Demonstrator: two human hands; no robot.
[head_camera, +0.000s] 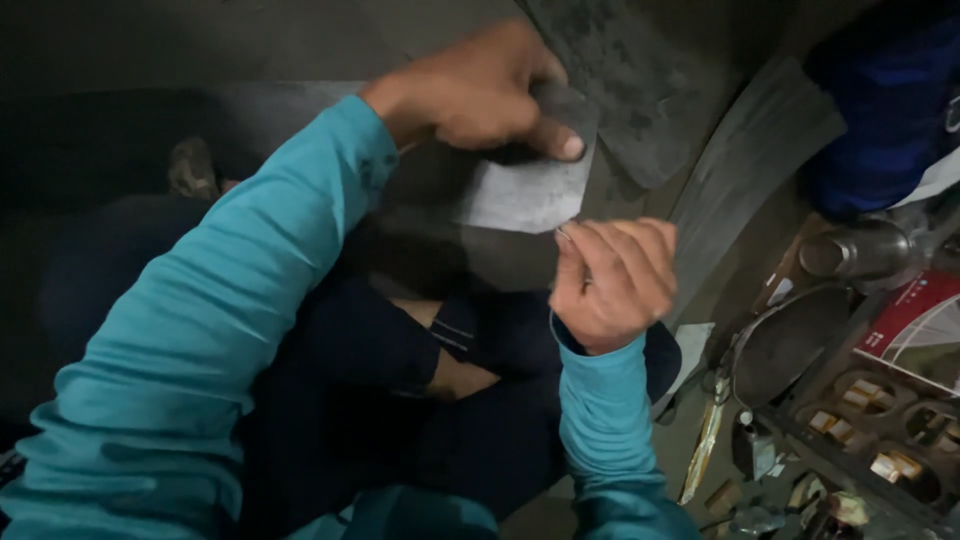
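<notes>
Grey rubber sheet (520, 195) held above the lap, left hand (480, 90) pinching its upper edge with closed fingers, right hand (610, 280) curled shut at its lower right corner, gripping a small thin tool (565, 235), long dark rubber strip (740, 150) just right, cluttered tray (880, 400) beyond

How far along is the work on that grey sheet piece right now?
Done: nothing on the grey sheet piece looks finished; no seam or cut shows. In hand: the left hand pinches its top edge, and the right hand holds a thin metal item, too small to identify, at its lower corner. Left: larger dark sheets lie untouched beyond.
</notes>
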